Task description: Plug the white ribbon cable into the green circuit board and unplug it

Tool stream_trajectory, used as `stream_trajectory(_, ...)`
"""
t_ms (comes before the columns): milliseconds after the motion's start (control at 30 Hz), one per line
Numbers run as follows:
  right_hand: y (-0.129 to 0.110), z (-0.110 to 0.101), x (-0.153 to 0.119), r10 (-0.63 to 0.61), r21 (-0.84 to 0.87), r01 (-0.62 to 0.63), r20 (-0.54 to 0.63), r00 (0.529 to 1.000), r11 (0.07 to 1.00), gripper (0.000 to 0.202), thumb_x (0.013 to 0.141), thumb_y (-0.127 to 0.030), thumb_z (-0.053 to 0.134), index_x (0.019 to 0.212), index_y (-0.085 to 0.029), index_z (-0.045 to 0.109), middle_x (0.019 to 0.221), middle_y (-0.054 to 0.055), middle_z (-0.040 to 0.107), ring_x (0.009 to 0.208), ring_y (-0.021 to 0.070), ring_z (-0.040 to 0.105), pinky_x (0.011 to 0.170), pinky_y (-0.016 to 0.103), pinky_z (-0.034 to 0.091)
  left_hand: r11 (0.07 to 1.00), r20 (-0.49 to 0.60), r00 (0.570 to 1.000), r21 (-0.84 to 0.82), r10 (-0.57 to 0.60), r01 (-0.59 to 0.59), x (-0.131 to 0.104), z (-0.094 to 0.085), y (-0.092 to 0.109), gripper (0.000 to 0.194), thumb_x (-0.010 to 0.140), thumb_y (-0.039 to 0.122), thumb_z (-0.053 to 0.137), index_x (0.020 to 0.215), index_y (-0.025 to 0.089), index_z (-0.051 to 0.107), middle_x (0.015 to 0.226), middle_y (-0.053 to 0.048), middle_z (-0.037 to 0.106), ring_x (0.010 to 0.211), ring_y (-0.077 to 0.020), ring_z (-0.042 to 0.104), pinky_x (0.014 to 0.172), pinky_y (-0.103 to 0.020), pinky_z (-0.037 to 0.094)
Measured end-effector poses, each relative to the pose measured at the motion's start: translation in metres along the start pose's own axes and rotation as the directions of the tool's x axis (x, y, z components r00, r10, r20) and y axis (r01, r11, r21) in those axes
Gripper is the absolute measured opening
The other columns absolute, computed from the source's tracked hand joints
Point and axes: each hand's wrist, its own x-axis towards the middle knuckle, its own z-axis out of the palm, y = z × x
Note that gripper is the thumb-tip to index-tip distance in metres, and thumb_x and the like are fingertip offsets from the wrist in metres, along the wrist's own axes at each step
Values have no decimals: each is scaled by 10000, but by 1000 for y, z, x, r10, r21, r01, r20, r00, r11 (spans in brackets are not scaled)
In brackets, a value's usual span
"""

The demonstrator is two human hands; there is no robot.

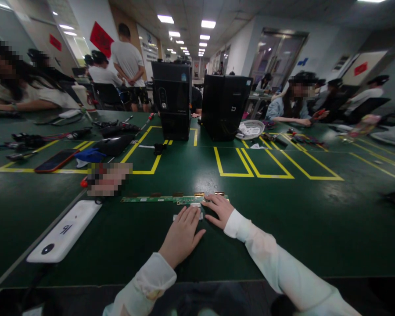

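A long, narrow green circuit board [151,199] lies crosswise on the dark green table, with copper-coloured tabs along its far edge. My right hand [220,211] rests over the board's right end, fingers spread, covering part of it. Just in front of the board, my left hand [183,232] lies low with its fingers stretched out. Its fingertips touch or cover a small white piece [195,204] at the board's near edge. A pale flat strip [175,217] shows partly from beneath those fingers; its kind is unclear. Neither hand visibly grips anything.
A white power bank-like box [66,230] lies at left, near a blurred patch and an orange-edged phone [56,160]. Two black computer towers [173,101] [226,107] stand behind, beside a white basket [251,128]. Yellow tape [237,175] marks the table. People sit around.
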Motion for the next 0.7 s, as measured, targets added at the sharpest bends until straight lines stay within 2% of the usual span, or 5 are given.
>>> stream_trajectory(167,-4,-3,0,15,12,-15,-8,1000,1000,453,832,-366,589,1245,-181,568,1323,130,529,1231,296,438,1036,508,363,997,12,997,-20,-78,78,1,2,8,455,940,360,444,1288,77,519,1307,-168,586,1219,-276,540,1041,-446,430)
stream_trajectory(300,-6,-5,0,15,23,-15,0,1000,1000,448,842,-365,568,1247,-174,562,1303,141,536,1232,296,435,1037,513,359,989,12,992,-65,-129,130,0,7,10,498,930,397,449,1306,74,491,1324,-183,568,1234,-286,529,1034,-442,440)
stream_trajectory(433,-6,-7,-1,10,47,-10,4,1000,999,453,844,-369,554,1255,-179,555,1317,140,528,1248,296,427,1052,519,347,986,34,992,-116,-119,122,-2,10,7,582,905,474,465,1330,77,458,1362,-199,529,1266,-306,496,1026,-454,446)
stream_trajectory(700,-6,-11,-2,-1,65,0,16,1000,998,464,862,-379,531,1278,-174,545,1332,135,524,1268,289,420,1070,519,335,989,62,996,-129,-61,69,-4,8,-1,579,916,455,455,1366,92,419,1407,-175,493,1315,-291,442,1083,-466,381)
